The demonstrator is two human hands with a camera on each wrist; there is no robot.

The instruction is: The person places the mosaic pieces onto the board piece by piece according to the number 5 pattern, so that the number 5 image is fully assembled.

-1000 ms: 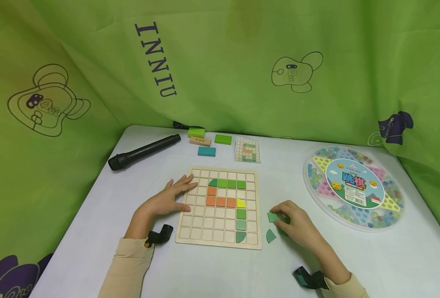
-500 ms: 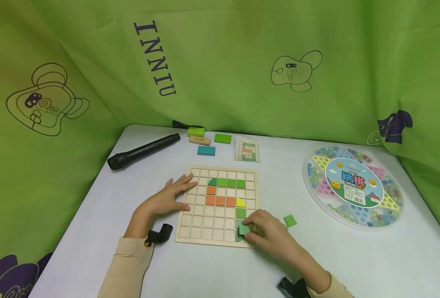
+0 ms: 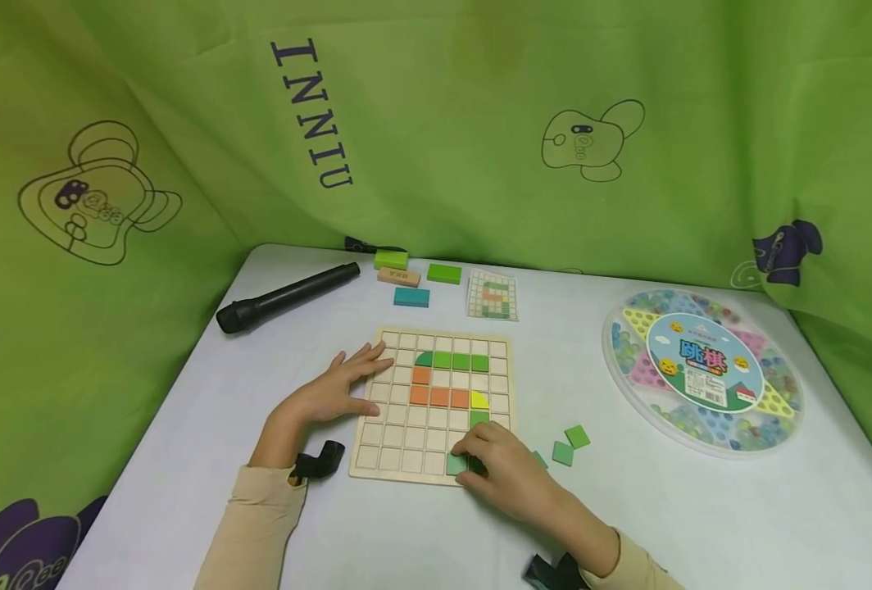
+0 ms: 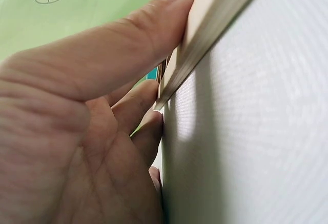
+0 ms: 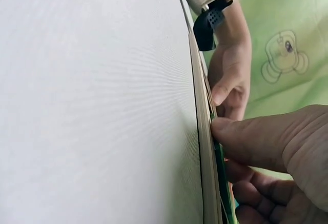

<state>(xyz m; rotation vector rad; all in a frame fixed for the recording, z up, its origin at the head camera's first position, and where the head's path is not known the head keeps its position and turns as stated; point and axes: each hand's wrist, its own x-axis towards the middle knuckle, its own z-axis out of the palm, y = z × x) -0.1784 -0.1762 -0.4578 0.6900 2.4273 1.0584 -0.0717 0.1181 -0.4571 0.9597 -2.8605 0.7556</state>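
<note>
A wooden grid board (image 3: 414, 438) lies on the white table with coloured tiles set in its squares. Between the thumb and fingertips of my right hand (image 3: 513, 475) is a green square tile (image 3: 456, 465), low over the board's front row. In the right wrist view the thumb meets a green tile edge (image 5: 221, 157) along the board's side. The hand hides the tiles in the lower right of the grid. My left hand (image 3: 333, 395) lies spread at the board's left edge, thumb and fingertips on its rim; the left wrist view shows the thumb (image 4: 138, 39) against that rim.
Loose green tiles (image 3: 563, 453) lie right of the board. Behind it are a pattern card (image 3: 492, 296), a teal block (image 3: 411, 297) and several other blocks. A black microphone (image 3: 288, 298) lies at back left, a round Chinese checkers box (image 3: 705, 360) at right.
My right hand has carried the green tile from the table at the right leftward over the board to its front row. My left hand has stayed at the board's edge.
</note>
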